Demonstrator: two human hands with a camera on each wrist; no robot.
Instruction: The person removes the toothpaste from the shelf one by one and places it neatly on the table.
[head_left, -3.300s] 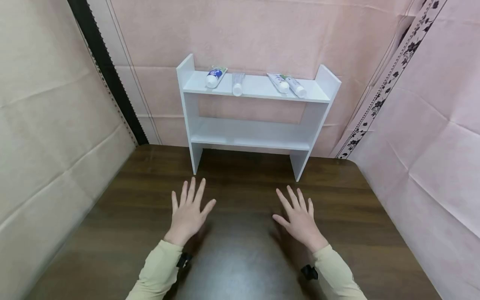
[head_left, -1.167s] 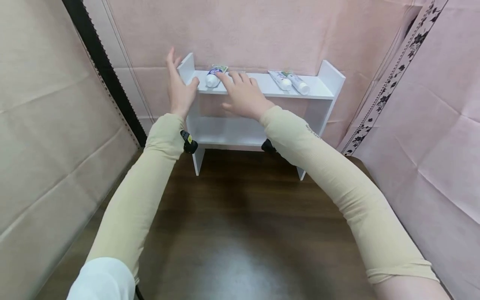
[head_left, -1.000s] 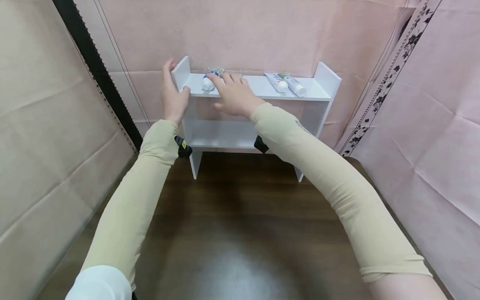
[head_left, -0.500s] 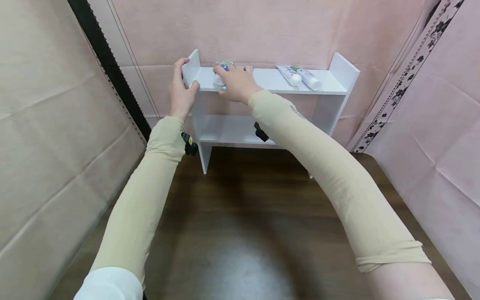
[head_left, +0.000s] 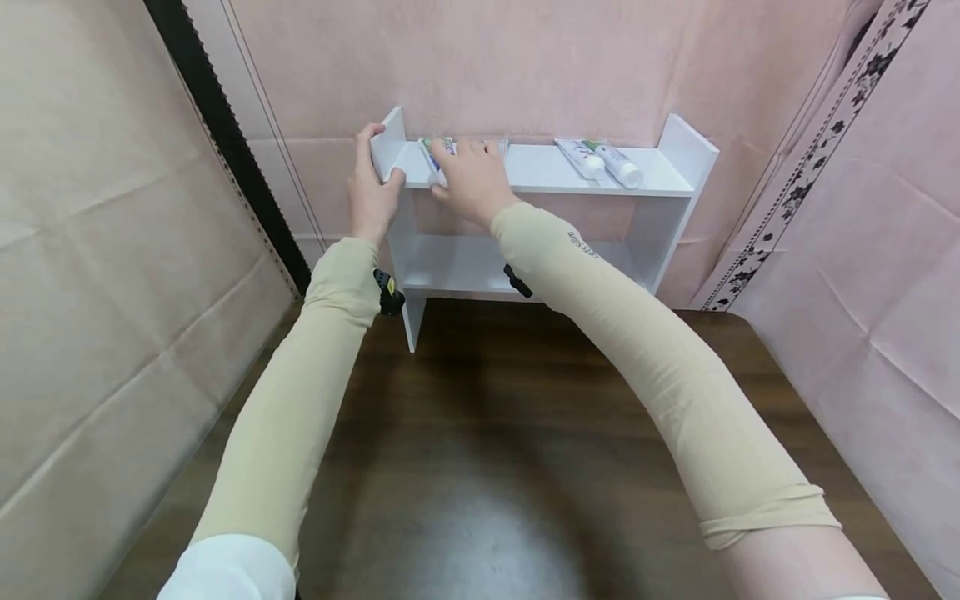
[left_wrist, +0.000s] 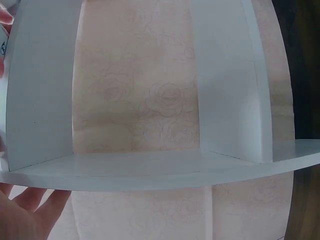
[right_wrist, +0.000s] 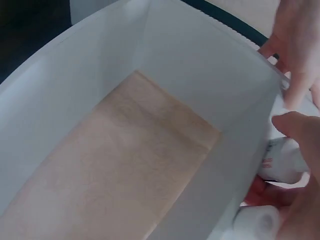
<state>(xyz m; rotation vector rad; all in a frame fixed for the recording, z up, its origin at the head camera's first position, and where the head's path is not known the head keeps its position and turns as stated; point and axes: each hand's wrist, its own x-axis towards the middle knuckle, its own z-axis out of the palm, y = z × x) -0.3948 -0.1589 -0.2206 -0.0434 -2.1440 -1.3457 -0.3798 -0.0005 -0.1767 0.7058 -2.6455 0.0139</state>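
Observation:
My left hand (head_left: 372, 190) grips the left side panel of a small white two-tier shelf (head_left: 536, 169), thumb at the front edge and fingers behind. In the left wrist view, those fingers show just past the panel. On the top tier, my right hand (head_left: 478, 177) holds a blue-and-white squeeze tube (head_left: 433, 162) near the left end, partly hidden by the hand. The right wrist view has this tube between thumb and fingers. A second tube, with a white cap (right_wrist: 257, 223), lies close beside that hand and is mostly hidden in the head view.
Two more white tubes, one (head_left: 581, 158) leaning against the other (head_left: 619, 165), lie toward the right end of the top tier. The shelf stands at the back of a dark wooden table (head_left: 480, 433). Pale cloth walls (head_left: 540, 67) enclose the back and both sides.
Both hands have gone from over the table up to the shelf's top tier. The left hand has taken hold of the side panel; the right has closed on the blue-and-white tube, which has turned.

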